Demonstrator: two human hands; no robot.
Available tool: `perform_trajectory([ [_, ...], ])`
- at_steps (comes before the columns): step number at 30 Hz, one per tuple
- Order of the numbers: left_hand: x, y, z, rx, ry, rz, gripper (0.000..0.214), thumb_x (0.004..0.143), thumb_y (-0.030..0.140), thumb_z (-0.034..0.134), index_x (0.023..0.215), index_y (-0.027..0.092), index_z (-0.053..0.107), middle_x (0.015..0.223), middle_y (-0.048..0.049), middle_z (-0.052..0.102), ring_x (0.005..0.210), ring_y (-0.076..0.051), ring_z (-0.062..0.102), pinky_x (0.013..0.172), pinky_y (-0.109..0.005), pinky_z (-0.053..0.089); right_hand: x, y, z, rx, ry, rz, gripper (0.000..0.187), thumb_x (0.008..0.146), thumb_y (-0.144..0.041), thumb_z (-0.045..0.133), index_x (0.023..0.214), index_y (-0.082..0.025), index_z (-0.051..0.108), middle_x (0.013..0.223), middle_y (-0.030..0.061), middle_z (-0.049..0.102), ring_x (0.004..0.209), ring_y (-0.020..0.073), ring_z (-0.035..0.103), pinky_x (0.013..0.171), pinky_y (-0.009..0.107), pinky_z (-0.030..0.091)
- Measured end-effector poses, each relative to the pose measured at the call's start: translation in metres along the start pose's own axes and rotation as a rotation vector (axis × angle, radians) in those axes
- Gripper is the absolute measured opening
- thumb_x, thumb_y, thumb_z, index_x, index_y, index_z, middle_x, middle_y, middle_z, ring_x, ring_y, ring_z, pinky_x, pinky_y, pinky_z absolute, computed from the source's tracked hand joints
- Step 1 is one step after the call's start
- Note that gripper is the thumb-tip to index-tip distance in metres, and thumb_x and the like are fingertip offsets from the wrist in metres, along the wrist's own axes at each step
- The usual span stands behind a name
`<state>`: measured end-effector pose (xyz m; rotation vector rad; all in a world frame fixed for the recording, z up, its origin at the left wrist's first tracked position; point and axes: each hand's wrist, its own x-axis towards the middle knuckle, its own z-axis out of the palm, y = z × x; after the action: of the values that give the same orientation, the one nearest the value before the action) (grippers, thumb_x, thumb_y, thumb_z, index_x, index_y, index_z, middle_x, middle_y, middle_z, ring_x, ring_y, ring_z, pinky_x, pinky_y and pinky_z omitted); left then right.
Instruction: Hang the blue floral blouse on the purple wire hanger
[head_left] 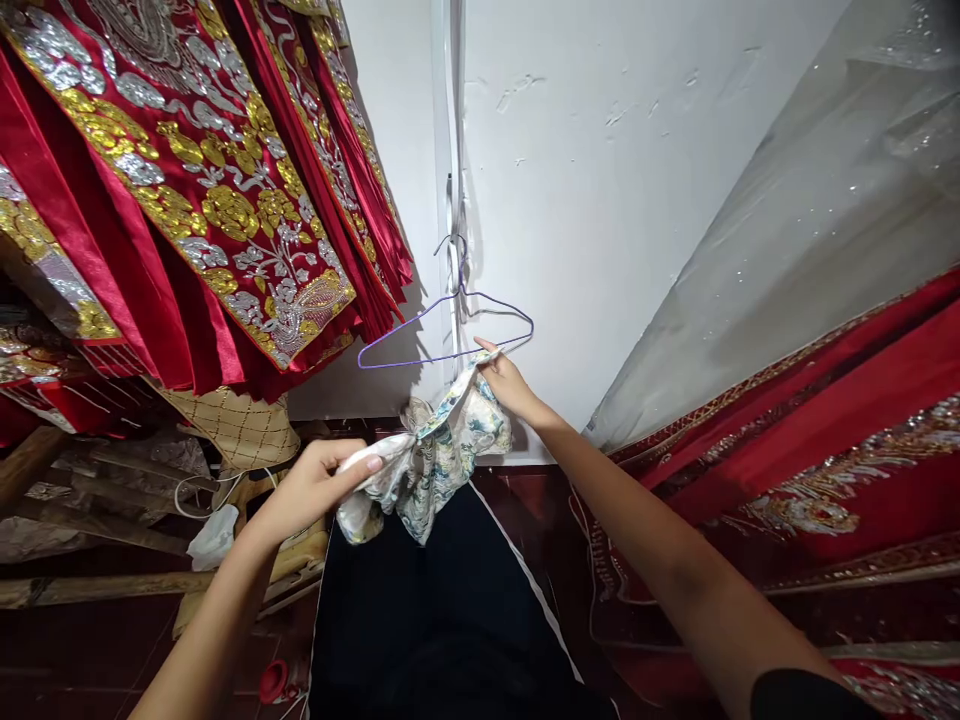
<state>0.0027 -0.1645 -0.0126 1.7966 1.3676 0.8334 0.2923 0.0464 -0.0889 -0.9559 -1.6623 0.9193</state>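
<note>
White wall (637, 200) backs the head view, with red embroidered garments (232, 210) hanging at the left and red sequinned cloth (847, 370) beneath a pale sheer covering (780, 230) at the right. One bare purple hanger (420, 361) hangs before the wall. Just below it, a floral garment (450, 475) is stretched aslant between the two hands, its gathered folds drooping in front of dark clothing (420, 610).

Left grip (326, 480) is closed around the lower, paler end of the garment's edge, thumb lying on top. Right grip (514, 388) is a narrow pinch on the upper end, index finger pointing up so that it overlaps the hanger's lower bar; whether they touch, I cannot tell.

To handle this well, I would pull evenly from both ends, drawing the edge straight without tugging, since the cloth looks thin and bunches midway. Letting the folds fall free before shifting either hold should prevent twisting, and working clear of the sequins at both sides should avoid snags.
</note>
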Motion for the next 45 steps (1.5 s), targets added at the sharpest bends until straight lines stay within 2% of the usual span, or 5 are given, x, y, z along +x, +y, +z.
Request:
perform_trajectory([
  [13,0.015,-0.05,-0.027,0.374,0.047,-0.023,0.027,0.077,0.044,0.071,0.061,0.023,0.069,0.06,-0.0062,0.067,0.054,-0.023,0.061,0.052,-0.026,0.042,-0.048,-0.025,-0.019,-0.112,-0.044,-0.017,0.013,0.083,-0.024,0.052,0.07,-0.02,0.053,0.058,-0.0052,0.043,0.057,0.0119,0.037,0.057,0.025,0.028],
  [17,0.045,-0.04,-0.048,0.28,0.251,0.156,0.018,0.074,0.04,0.073,0.076,0.022,0.076,0.111,-0.0106,0.074,0.104,-0.032,0.068,0.087,-0.029,0.052,-0.053,-0.045,-0.026,-0.073,-0.038,-0.03,0.021,0.082,-0.025,0.052,0.065,-0.021,0.041,0.059,-0.0044,0.036,0.058,0.0115,0.033,0.056,0.026,0.023],
  [26,0.084,0.006,-0.037,0.436,0.202,0.316,0.03,0.092,0.04,0.052,0.081,0.019,0.071,0.125,-0.0095,0.066,0.116,-0.03,0.06,0.104,-0.037,0.042,-0.067,-0.064,-0.027,-0.041,-0.09,0.026,0.017,0.076,-0.022,0.052,0.065,-0.021,0.04,0.06,-0.0041,0.035,0.058,0.0113,0.032,0.054,0.026,0.023],
  [36,0.137,0.034,-0.026,0.432,0.307,0.486,0.023,0.09,0.022,0.051,0.109,0.017,0.061,0.119,-0.0116,0.068,0.11,-0.026,0.063,0.096,-0.038,0.046,-0.078,-0.08,-0.009,-0.088,-0.15,0.123,0.029,0.074,-0.017,0.055,0.1,-0.025,0.066,0.063,-0.0035,0.061,0.054,0.0136,0.044,0.052,0.026,0.032],
  [45,0.147,0.03,-0.048,0.58,0.322,0.469,0.029,0.089,0.019,0.048,0.111,0.015,0.068,0.101,-0.0103,0.072,0.091,-0.026,0.066,0.087,-0.035,0.048,-0.058,-0.061,-0.097,-0.209,0.361,-0.107,0.073,0.074,-0.024,0.071,0.143,-0.014,0.051,0.092,0.0095,0.072,0.073,0.0216,0.064,0.063,0.032,0.049],
])
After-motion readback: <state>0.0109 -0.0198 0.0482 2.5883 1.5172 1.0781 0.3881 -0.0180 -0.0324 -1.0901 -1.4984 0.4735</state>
